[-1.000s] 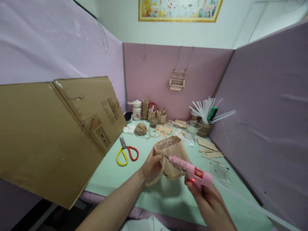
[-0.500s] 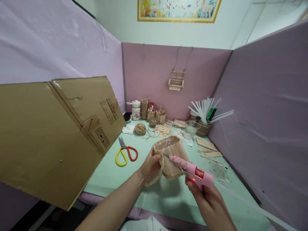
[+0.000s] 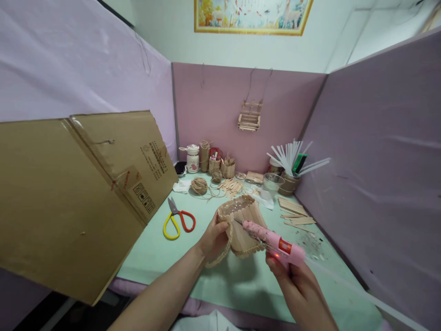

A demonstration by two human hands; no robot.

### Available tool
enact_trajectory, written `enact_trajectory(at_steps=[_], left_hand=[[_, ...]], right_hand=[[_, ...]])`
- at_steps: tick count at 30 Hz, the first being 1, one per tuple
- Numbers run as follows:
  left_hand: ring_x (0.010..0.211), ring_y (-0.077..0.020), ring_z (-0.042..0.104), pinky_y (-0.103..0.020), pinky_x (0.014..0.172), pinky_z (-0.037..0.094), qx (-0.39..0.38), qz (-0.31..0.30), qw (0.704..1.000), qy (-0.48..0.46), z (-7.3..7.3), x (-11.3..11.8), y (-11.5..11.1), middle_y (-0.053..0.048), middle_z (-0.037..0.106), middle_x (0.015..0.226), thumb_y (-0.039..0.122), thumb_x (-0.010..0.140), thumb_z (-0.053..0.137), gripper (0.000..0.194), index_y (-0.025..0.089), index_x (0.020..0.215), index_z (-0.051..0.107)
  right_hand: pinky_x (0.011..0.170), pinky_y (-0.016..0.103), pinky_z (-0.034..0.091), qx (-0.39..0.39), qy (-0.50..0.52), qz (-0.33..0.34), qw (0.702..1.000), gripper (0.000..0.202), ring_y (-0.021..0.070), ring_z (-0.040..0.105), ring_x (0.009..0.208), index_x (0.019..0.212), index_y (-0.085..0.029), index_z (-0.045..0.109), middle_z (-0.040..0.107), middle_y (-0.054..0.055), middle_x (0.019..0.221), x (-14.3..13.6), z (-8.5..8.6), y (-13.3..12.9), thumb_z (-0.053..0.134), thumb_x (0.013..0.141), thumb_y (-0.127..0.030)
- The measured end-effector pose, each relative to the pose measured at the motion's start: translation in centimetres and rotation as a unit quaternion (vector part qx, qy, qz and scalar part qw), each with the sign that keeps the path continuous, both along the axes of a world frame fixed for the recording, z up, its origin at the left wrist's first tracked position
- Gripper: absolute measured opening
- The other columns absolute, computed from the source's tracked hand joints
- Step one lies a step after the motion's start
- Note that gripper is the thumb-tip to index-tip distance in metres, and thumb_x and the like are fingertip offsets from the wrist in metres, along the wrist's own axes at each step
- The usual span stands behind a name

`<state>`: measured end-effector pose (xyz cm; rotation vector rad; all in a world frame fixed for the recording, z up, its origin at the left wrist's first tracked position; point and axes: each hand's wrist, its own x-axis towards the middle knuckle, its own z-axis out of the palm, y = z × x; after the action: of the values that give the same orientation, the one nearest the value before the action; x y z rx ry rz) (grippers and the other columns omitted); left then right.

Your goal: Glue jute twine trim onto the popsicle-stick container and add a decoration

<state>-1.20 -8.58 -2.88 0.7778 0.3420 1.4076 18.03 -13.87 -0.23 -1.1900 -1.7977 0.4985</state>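
Note:
My left hand (image 3: pixel 215 236) is closed on a small basket made of craft sticks (image 3: pixel 246 225), tilted with its opening up and away. A braided twine cord (image 3: pixel 222 257) runs along its edges and hangs in a loop below my left thumb. In my right hand (image 3: pixel 292 280) is a pink hot glue gun (image 3: pixel 272 241), its small light glowing red. The metal nozzle points left, close to the basket's side near the upper rim; whether it touches I cannot tell. A long clear glue stick trails from the gun's back end.
Scissors (image 3: pixel 177 218) with yellow and red handles lie left of my hands. Behind are a twine ball (image 3: pixel 199 185), loose craft sticks (image 3: pixel 230 186), a clear plastic cup (image 3: pixel 274 184) and a pot of glue sticks (image 3: pixel 289 184). A large cardboard sheet (image 3: pixel 89 197) leans at the left.
The camera view has shifted slightly. The glue gun's nozzle sits a little nearer the basket's upper rim; both hands keep their holds.

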Motion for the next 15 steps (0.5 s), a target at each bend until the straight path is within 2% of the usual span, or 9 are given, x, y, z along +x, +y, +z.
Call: enact_trajectory(at_steps=[10, 15], left_hand=[[0.118, -0.0330, 0.057, -0.044, 0.100, 0.043, 0.015, -0.001, 1.000, 0.007, -0.54, -0.04, 0.32, -0.013, 0.061, 0.128, 0.036, 0.062, 0.081, 0.078, 0.023, 0.132, 0.050], [0.116, -0.0331, 0.058, -0.045, 0.099, 0.043, 0.016, -0.006, 1.000, 0.017, -0.65, -0.09, 0.44, -0.013, 0.062, 0.125, 0.037, 0.063, 0.081, 0.078, 0.023, 0.133, 0.049]], right_hand=[[0.055, 0.026, 0.051, 0.023, -0.006, -0.017, 1.000, 0.041, 0.0201, 0.060, 0.058, 0.074, -0.021, 0.068, 0.069, 0.005, 0.065, 0.16, -0.03, 0.01, 0.050, 0.085, -0.056], [0.053, 0.025, 0.050, 0.028, -0.002, -0.017, 0.999, 0.041, 0.0192, 0.057, 0.054, 0.070, -0.022, 0.067, 0.066, 0.003, 0.060, 0.31, -0.21, 0.06, 0.050, 0.085, -0.056]])
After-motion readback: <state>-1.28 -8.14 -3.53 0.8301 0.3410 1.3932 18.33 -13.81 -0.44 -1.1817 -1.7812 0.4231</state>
